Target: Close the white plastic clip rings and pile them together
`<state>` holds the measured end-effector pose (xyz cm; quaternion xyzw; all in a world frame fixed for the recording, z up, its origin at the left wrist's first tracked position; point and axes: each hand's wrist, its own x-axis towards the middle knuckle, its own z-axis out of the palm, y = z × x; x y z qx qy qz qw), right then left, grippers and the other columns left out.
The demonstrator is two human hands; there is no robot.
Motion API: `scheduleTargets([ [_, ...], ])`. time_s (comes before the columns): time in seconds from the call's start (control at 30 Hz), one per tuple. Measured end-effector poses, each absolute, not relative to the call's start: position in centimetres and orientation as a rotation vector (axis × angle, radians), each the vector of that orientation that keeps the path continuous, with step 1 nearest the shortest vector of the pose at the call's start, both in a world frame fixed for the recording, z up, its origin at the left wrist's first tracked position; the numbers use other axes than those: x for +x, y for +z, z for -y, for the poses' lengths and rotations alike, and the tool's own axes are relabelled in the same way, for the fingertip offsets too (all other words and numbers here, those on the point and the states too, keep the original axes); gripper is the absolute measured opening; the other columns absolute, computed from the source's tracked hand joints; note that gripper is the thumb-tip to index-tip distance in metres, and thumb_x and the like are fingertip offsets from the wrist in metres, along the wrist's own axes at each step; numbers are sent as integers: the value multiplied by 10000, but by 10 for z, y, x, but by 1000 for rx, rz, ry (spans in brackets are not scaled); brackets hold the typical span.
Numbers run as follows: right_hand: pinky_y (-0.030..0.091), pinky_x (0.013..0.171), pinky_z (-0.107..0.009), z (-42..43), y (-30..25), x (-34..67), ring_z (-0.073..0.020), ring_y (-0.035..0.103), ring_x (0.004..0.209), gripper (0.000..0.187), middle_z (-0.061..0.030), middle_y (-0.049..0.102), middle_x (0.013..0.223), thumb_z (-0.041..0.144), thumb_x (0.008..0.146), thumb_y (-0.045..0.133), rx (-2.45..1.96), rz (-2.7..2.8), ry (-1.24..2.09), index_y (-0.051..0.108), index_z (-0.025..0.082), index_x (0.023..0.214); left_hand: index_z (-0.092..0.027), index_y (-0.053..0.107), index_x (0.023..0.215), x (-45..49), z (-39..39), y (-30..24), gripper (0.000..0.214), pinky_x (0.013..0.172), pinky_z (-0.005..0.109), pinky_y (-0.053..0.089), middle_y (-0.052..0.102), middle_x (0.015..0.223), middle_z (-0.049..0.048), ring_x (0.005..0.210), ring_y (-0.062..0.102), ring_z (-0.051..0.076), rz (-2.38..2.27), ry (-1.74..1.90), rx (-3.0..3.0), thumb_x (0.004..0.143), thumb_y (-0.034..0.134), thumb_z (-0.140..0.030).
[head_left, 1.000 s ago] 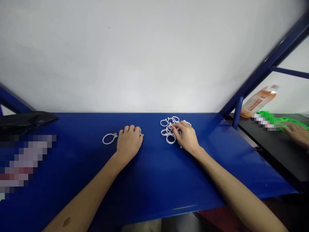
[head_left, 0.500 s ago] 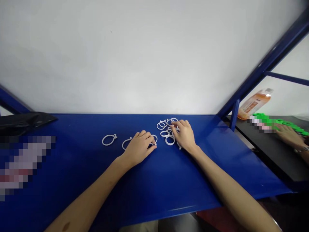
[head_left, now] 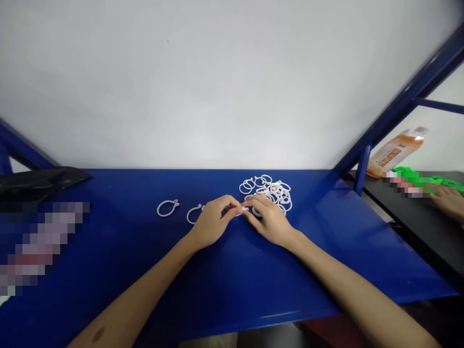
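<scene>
My left hand [head_left: 213,220] is closed in a pinch on a white plastic curtain ring [head_left: 244,209], mostly hidden by the fingers. From the other side my right hand [head_left: 271,221] meets it, thumb and fingertips closed on the same ring's small end. Just behind and right of my right hand lies a pile of white curtain rings [head_left: 281,191] with small eyelets. Partly covered by my left hand, another ring [head_left: 192,215] rests on the blue table [head_left: 224,290]. Farther left, a single ring [head_left: 166,208] lies flat.
A black plastic bag [head_left: 47,181] and a blurred-out packet [head_left: 47,241] are at the left. Beyond the blue frame post [head_left: 361,169], a dark surface holds an orange bottle [head_left: 398,152], green pieces [head_left: 409,176] and another person's hand [head_left: 447,198]. A pale wall stands behind.
My right hand has come left and down from the pile to meet my left hand. The left hand has gone from resting over a ring to pinching one. The view has shifted slightly.
</scene>
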<state>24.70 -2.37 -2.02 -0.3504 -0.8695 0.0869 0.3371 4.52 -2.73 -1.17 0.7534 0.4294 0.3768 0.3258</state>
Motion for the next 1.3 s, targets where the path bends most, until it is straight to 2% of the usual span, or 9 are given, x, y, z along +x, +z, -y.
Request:
scheduleTargets([
  [0.2, 511, 707, -277, 24, -26, 247, -158, 654, 779, 143, -45, 709, 901, 282, 1003, 521, -1008, 2152, 276, 637, 200, 996, -211, 653, 922, 44, 26, -14, 285, 709, 269, 465, 674, 806, -14, 759, 619, 142, -1080, 965, 1747, 946, 530, -467],
  [0.33, 483, 640, -248, 25, -27, 247, -141, 655, 708, 165, -28, 721, 854, 304, 1000, 532, -1069, 2127, 287, 662, 205, 979, -219, 652, 998, 43, 26, -19, 242, 750, 289, 504, 704, 880, 11, 818, 656, 160, -1061, 970, 1696, 897, 616, -435],
  [0.47, 479, 646, -243, 24, -26, 247, -131, 648, 701, 196, -24, 716, 843, 296, 1009, 513, -1024, 2199, 319, 684, 204, 991, -239, 655, 1077, 43, 26, -19, 257, 773, 298, 513, 714, 929, 16, 851, 667, 164, -1052, 958, 1694, 890, 631, -413],
  [0.57, 507, 682, -260, 24, -25, 248, -149, 654, 755, 228, -36, 705, 856, 320, 1013, 503, -1010, 2257, 320, 701, 207, 1026, -227, 674, 992, 44, 26, -17, 231, 749, 297, 505, 711, 875, 11, 802, 660, 161, -1087, 936, 1734, 883, 633, -427],
  [0.7, 538, 872, -351, 27, -21, 247, -201, 653, 1004, 265, -93, 691, 1100, 336, 1014, 494, -1003, 2196, 277, 671, 200, 1157, -208, 639, 869, 44, 23, -17, 233, 676, 282, 479, 677, 776, -6, 711, 627, 149, -1213, 994, 1738, 861, 643, -441],
  [0.73, 542, 871, -357, 28, -19, 246, -202, 651, 1003, 275, -99, 685, 1113, 352, 1005, 512, -985, 2188, 285, 656, 195, 1179, -206, 627, 853, 44, 23, -18, 244, 657, 276, 469, 666, 762, -10, 692, 615, 144, -1248, 1007, 1731, 859, 642, -450],
  [0.87, 554, 737, -318, 31, -19, 244, -171, 660, 797, 252, -64, 706, 933, 351, 987, 548, -925, 2196, 328, 636, 192, 1162, -201, 573, 785, 43, 23, -18, 318, 602, 257, 425, 611, 703, -28, 624, 548, 122, -1318, 998, 1719, 853, 634, -506],
  [1.07, 549, 722, -269, 30, -24, 243, -151, 699, 811, 170, -49, 744, 958, 254, 1001, 510, -956, 2069, 370, 656, 201, 1071, -194, 553, 797, 43, 26, -18, 338, 608, 243, 410, 559, 679, -42, 626, 510, 108, -1117, 939, 1667, 865, 630, -516],
  [1.3, 517, 692, -255, 31, -15, 246, -132, 651, 744, 188, -42, 706, 864, 229, 1016, 471, -821, 2231, 414, 652, 180, 1021, -197, 554, 836, 41, 22, -25, 291, 591, 231, 394, 551, 673, -56, 612, 497, 98, -1056, 960, 1588, 824, 699, -449],
])
